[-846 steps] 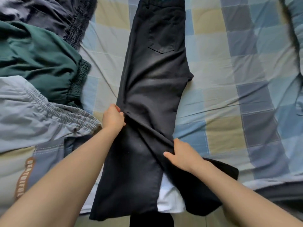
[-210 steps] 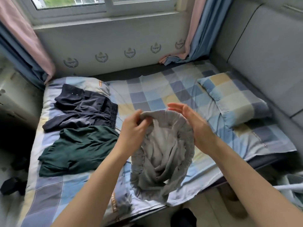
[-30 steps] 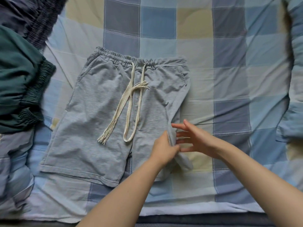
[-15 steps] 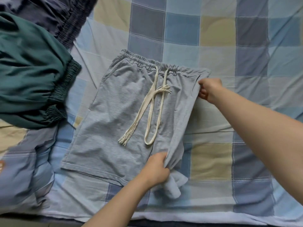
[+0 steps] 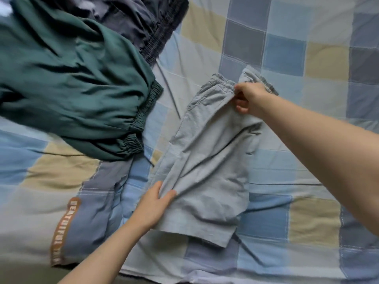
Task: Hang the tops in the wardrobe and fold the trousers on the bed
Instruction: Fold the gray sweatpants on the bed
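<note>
Grey drawstring shorts (image 5: 213, 160) lie on the checked bed sheet (image 5: 287, 44), folded lengthwise so one leg covers the other and the drawstring is hidden. My right hand (image 5: 249, 98) pinches the elastic waistband at the top of the fold. My left hand (image 5: 154, 203) grips the lower left edge of the fabric near the hem. Green trousers (image 5: 67, 85) with elastic cuffs lie to the upper left, apart from the shorts.
A dark navy garment (image 5: 139, 19) with an elastic waistband lies at the top, partly under the green trousers. A folded quilt edge with a brown lettered strip (image 5: 63, 228) sits at the lower left. The bed's front edge runs along the bottom.
Both hands carried the right half of the shorts over to the left, covering the drawstring. The shorts now lie folded in half lengthwise.
</note>
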Demonstrator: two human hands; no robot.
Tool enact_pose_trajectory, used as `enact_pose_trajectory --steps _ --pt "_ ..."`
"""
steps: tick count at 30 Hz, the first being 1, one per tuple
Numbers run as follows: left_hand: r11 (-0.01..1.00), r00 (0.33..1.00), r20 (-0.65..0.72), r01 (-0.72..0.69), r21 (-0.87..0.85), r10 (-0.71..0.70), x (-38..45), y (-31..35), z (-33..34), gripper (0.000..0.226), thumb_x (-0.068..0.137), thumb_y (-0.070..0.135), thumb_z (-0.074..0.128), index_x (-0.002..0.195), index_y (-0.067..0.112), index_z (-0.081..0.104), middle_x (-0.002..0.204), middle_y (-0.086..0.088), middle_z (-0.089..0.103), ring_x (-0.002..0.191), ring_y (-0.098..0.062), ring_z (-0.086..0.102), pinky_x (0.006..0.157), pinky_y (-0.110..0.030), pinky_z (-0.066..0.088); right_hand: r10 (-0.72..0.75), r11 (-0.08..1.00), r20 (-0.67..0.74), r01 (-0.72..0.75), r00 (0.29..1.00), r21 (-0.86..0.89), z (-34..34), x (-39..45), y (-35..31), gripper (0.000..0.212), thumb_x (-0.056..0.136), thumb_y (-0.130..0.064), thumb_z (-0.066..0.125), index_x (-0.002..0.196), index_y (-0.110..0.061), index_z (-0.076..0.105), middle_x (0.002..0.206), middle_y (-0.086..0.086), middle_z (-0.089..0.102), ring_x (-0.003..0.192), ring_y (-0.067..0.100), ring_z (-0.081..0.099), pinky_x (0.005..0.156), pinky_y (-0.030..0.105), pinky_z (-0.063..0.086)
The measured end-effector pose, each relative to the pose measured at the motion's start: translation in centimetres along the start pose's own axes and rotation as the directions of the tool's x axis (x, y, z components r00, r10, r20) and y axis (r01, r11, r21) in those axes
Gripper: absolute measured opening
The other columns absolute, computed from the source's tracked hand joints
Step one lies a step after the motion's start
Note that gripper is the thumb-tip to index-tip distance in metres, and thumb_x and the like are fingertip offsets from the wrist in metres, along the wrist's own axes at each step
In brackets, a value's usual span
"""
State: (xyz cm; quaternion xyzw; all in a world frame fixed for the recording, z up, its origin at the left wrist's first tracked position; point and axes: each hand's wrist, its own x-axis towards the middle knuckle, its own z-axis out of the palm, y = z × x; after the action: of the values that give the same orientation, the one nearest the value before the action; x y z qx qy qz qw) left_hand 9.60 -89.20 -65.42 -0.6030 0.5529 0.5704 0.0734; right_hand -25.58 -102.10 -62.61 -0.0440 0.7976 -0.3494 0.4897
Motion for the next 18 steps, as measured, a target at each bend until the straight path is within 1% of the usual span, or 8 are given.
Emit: enact_pose_trajectory --steps 2,6,8,10,12,14,16,18 --pt "0.999 0.999 0.025 -0.032 0.028 0.031 0.5 -0.6 -1.0 0.031 0.091 0.044 0.061 0.112 0.020 0.061 0.109 0.007 0.066 0.103 -0.013 0.061 0.094 -0.041 0.049 -0.036 0.994 -0.035 0.032 0.999 -0.108 1.9 0.4 -0.9 0.017 0.085 -0.017 0.063 0.072 -0.018 0.052 0.067 0.001 0.049 0.058 0.014 0.048 0.056 0.026 0.044" --pt "0.995 0.997 -0.015 -0.074 0.069 0.076 1.3 -1.9 -2.0 0.020 0.090 0.031 0.065 0.105 0.017 0.067 0.102 0.003 0.070 0.098 -0.015 0.063 0.088 -0.035 0.049 -0.184 0.945 -0.033 0.168 0.982 -0.280 4.5 1.2 -2.3 0.023 0.085 -0.012 0.064 0.070 -0.018 0.048 0.067 0.003 0.046 0.061 0.017 0.048 0.057 0.030 0.044" --pt "0.994 0.996 -0.062 -0.060 0.093 0.066 1.4 -2.8 -2.3 0.018 0.088 0.028 0.067 0.099 0.015 0.067 0.094 0.003 0.070 0.090 -0.015 0.063 0.079 -0.029 0.048 -0.239 0.930 -0.004 0.228 0.971 -0.289 5.6 1.6 -2.5 0.032 0.082 -0.010 0.065 0.064 -0.021 0.042 0.062 0.001 0.039 0.055 0.015 0.039 0.050 0.025 0.034" --pt "0.992 0.992 -0.112 -0.049 0.119 0.063 1.6 -3.4 -2.6 0.009 0.087 0.026 0.068 0.085 0.019 0.063 0.080 0.007 0.066 0.079 -0.013 0.060 0.064 -0.018 0.041 -0.277 0.920 -0.021 0.259 0.961 -0.293 6.5 1.8 -2.5 0.035 0.080 -0.011 0.067 0.062 -0.024 0.040 0.060 -0.001 0.034 0.051 0.013 0.032 0.042 0.021 0.027" --pt "0.986 0.981 -0.188 -0.026 0.166 0.057 1.9 -4.0 -2.7 0.019 0.085 0.024 0.068 0.076 0.010 0.059 0.069 0.000 0.062 0.071 -0.020 0.057 0.056 -0.021 0.036 -0.319 0.905 -0.043 0.291 0.947 -0.310 7.1 2.2 -2.0 0.031 0.080 -0.016 0.069 0.064 -0.024 0.043 0.059 -0.001 0.038 0.046 0.011 0.036 0.039 0.018 0.029" --pt "0.977 0.969 -0.243 0.004 0.214 0.049 2.4 -4.6 -2.8 0.023 0.085 0.022 0.067 0.077 0.003 0.058 0.071 -0.008 0.062 0.074 -0.028 0.056 0.059 -0.033 0.033 -0.351 0.877 0.027 0.338 0.936 -0.340 7.5 2.1 -1.7 0.019 0.083 -0.020 0.067 0.072 -0.021 0.052 0.060 0.000 0.044 0.039 0.005 0.039 0.043 0.019 0.031" --pt "0.955 0.973 -0.226 0.026 0.295 0.044 2.7 -5.3 -2.6 0.013 0.086 0.015 0.064 0.086 0.003 0.059 0.085 -0.012 0.063 0.085 -0.033 0.057 0.069 -0.036 0.037 -0.308 0.881 0.159 0.344 0.938 -0.326 7.8 1.5 -1.2 0.007 0.087 -0.023 0.063 0.087 -0.017 0.059 0.065 0.004 0.048 0.043 0.006 0.040 0.046 0.022 0.029" --pt "0.928 0.977 -0.211 0.043 0.370 0.039 2.7 -5.7 -2.1 0.013 0.084 0.006 0.059 0.096 0.006 0.054 0.101 -0.015 0.057 0.099 -0.037 0.053 0.081 -0.040 0.040 -0.355 0.871 0.142 0.382 0.924 -0.310 7.3 1.5 -0.7 0.010 0.087 -0.020 0.061 0.094 -0.012 0.063 0.064 0.006 0.045 0.049 0.011 0.038 0.047 0.022 0.028"
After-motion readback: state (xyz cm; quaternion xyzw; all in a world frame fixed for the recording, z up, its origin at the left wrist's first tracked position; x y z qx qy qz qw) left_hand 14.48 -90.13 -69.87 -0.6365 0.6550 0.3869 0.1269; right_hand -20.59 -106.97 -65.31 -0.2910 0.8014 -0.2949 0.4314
